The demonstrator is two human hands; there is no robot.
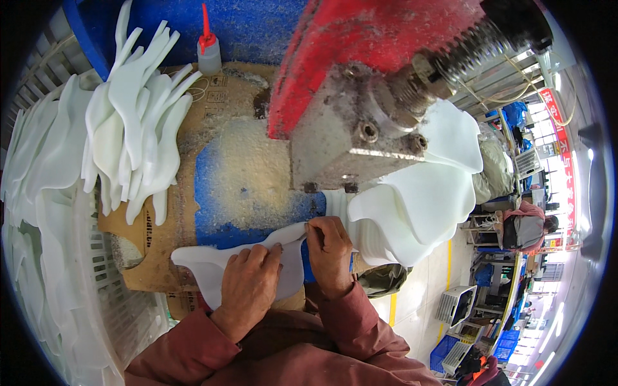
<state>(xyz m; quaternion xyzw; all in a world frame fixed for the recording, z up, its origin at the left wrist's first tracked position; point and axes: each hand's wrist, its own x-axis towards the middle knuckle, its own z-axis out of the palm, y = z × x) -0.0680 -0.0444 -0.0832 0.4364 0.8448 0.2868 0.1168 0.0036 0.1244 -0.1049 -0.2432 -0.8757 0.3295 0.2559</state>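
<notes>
A thin white sheet piece with a curved outline (203,267), which looks like foam, lies along the front edge of the blue work surface (222,235). My left hand (251,286) rests on its middle, with bent fingers gripping the upper edge. At the right end, my right hand (329,252) pinches the same piece between thumb and fingers. Just beyond my hands hangs the metal head (351,138) of a machine with a red cover (380,32). Its underside is hidden. Pale dust (251,167) coats the surface beside it.
Stacked white pieces (412,206) stand right of the machine. More curved strips (135,122) are heaped on cardboard (174,219) at left, beside a filled crate (112,276). A red-tipped bottle (209,55) stands at the back. Far right, a person (524,228) is near benches.
</notes>
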